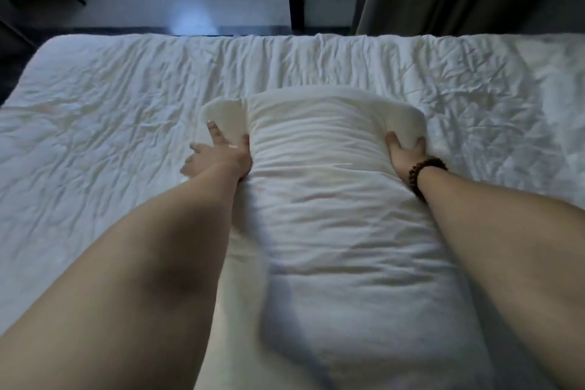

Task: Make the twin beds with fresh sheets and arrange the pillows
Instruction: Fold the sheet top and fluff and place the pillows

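Rumpled white pillowcase (pixel 342 231) laid lengthwise across creased white bedsheet (pixel 110 104). Left hand (pixel 218 153) splayed flat on exposed corner of cream pillow (pixel 221 117); right hand (pixel 405 149) spread wide on opposite corner. Risk judged: uneven push, case bunched, corners left uncovered, sheet dragged askew.

We log L forearm (pixel 142 263) and R forearm (pixel 506 247) as bare to the frame edge. R wrist (pixel 441 182) carries one bracelet (pixel 425 171): single strand, round beads, dark brown, approx. equal in size. L hand (pixel 218 155): one fingernail (pixel 210 122) reads pale. R hand (pixel 403 149): nails not readable.
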A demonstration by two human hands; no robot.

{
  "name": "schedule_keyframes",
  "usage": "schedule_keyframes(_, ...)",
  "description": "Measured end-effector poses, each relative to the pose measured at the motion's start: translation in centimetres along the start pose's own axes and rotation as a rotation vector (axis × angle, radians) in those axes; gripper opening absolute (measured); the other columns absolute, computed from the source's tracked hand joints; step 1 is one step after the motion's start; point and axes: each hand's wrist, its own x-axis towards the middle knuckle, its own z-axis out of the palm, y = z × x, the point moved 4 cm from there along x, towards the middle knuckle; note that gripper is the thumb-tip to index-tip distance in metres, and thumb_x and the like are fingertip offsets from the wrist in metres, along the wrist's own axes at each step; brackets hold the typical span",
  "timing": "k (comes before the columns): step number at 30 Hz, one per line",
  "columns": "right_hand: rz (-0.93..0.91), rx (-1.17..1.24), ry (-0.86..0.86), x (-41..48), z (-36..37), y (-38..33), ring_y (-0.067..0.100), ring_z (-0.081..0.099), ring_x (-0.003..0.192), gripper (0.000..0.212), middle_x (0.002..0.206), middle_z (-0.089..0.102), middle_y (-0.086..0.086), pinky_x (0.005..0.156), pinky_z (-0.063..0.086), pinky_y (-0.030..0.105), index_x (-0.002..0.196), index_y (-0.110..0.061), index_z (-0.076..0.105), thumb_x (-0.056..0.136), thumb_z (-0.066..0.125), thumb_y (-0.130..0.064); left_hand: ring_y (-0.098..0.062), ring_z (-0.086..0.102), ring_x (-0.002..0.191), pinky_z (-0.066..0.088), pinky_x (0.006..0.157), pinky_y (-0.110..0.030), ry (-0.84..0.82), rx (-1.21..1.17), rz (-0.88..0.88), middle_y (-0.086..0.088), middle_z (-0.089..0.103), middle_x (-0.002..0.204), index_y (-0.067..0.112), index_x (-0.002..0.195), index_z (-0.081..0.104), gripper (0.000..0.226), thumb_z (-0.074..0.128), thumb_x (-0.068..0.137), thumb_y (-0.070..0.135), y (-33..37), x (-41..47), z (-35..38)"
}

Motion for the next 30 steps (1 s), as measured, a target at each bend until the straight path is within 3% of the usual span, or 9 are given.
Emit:
schedule_keyframes(4, 0.098, -0.034, -0.029, -10.1, 0.1, 6.0, 0.04, 0.016, 0.149, 0.1, 0.165, 0.006, 0.013, 0.122, 0.011, 0.051, 0.159, -0.032, 0.001, 0.08, 0.028, -0.089, -0.039, -0.002, 0.153, 0.006, 0.112, -0.074, -0.028, 0.012, 0.085, -0.007, -0.006, 0.169, 0.035, 0.159, -0.008, 0.092, 0.011, 0.083, 0.085, -5.3, -10.9, 0.8)
schedule_keyframes(6, 0.11, -0.029, 0.044, -15.2, 1.2, 9.6, 0.04, 0.014, 0.149, 0.093, 0.164, 0.009, 0.016, 0.122, 0.01, 0.051, 0.159, -0.03, 0.005, 0.086, 0.027, -0.083, -0.04, -0.005, 0.153, 0.005, 0.113, -0.073, 0.006, -0.023, 0.077, -0.002, -0.012, 0.169, 0.036, 0.159, -0.009, 0.093, 0.01, 0.083, 0.085, -8.6, -16.1, 2.1)
schedule_keyframes(9, 0.143, -0.073, 0.135, -19.6, 2.9, 13.4, 0.032, 0.008, 0.151, 0.089, 0.166, 0.009, 0.009, 0.117, 0.005, 0.064, 0.158, -0.034, 0.008, 0.085, 0.02, -0.084, -0.041, 0.0, 0.153, 0.005, 0.115, -0.07, 0.03, -0.038, 0.0, -0.003, -0.011, 0.169, 0.037, 0.157, -0.014, 0.091, 0.007, 0.083, 0.085, -12.5, -20.3, 4.0)
schedule_keyframes(18, 0.123, -0.163, 0.352, -13.7, 9.7, 14.5, 0.038, 0.005, 0.151, 0.098, 0.166, 0.005, 0.014, 0.113, 0.001, 0.072, 0.158, -0.03, -0.003, 0.078, 0.003, -0.087, -0.044, -0.004, 0.152, 0.004, 0.113, -0.073, 0.117, -0.015, -0.014, -0.007, -0.017, 0.167, 0.033, 0.153, -0.028, 0.092, -0.002, 0.081, 0.084, -10.7, -12.4, 11.4)
schedule_keyframes(24, 0.098, -0.135, 0.211, -15.7, 7.2, 14.9, 0.034, 0.001, 0.152, 0.099, 0.167, 0.001, 0.01, 0.114, 0.0, 0.069, 0.158, -0.032, -0.003, 0.077, 0.004, -0.088, -0.038, -0.007, 0.154, 0.003, 0.114, -0.071, 0.01, -0.04, 0.058, -0.002, -0.02, 0.167, 0.036, 0.153, -0.026, 0.094, 0.002, 0.079, 0.087, -12.4, -14.8, 9.1)
schedule_keyframes(27, 0.068, -0.142, 0.163, -19.7, 5.3, 17.5, 0.03, 0.007, 0.152, 0.094, 0.167, 0.005, 0.005, 0.112, 0.005, 0.071, 0.157, -0.036, 0.002, 0.079, 0.01, -0.088, -0.031, -0.003, 0.155, 0.007, 0.116, -0.068, 0.033, -0.102, 0.105, 0.003, -0.014, 0.168, 0.038, 0.156, -0.017, 0.093, 0.011, 0.082, 0.087, -16.6, -19.3, 8.0)
schedule_keyframes(30, 0.175, -0.088, 0.169, -23.7, 5.5, 23.7, 0.036, 0.018, 0.148, 0.092, 0.164, 0.013, 0.01, 0.112, 0.014, 0.07, 0.156, -0.038, 0.005, 0.079, 0.01, -0.089, -0.041, 0.031, 0.144, 0.025, 0.111, -0.066, 0.066, -0.257, -0.08, -0.011, 0.015, 0.165, 0.036, 0.157, -0.006, 0.095, 0.017, 0.081, 0.088, -23.1, -24.8, 10.4)
